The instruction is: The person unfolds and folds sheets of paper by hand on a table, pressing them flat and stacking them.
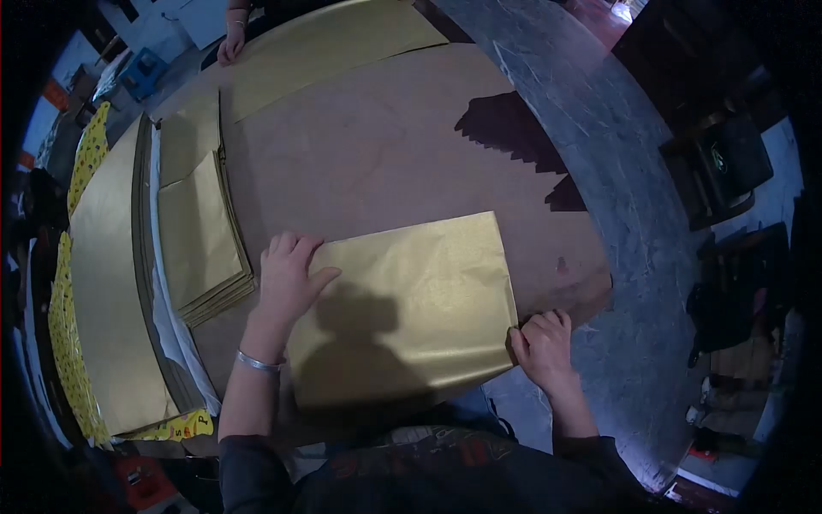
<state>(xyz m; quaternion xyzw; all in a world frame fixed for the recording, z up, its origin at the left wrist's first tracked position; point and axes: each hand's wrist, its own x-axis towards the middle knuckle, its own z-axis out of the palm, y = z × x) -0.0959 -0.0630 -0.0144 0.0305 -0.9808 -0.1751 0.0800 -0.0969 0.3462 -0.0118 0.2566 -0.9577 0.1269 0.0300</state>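
A gold paper sheet (419, 300), seemingly folded, lies in front of me with its near edge at the table's edge. My left hand (289, 272) rests at its upper left corner, thumb spread away from the fingers. At the lower right edge, my right hand (545, 347) is closed with thumb and fingers pinching the gold sheet. The sheet's near edge bends down slightly and is in shadow. Left of my left hand is a stack of folded gold papers (201, 231).
A larger gold stack (111, 291) lies at far left above yellow patterned sheeting (64, 343). Another person's hand (229, 47) touches a long gold sheet (334, 47) across the brown board (368, 154). Dark jagged pieces (514, 133) lie near the grey marbled tabletop (625, 214).
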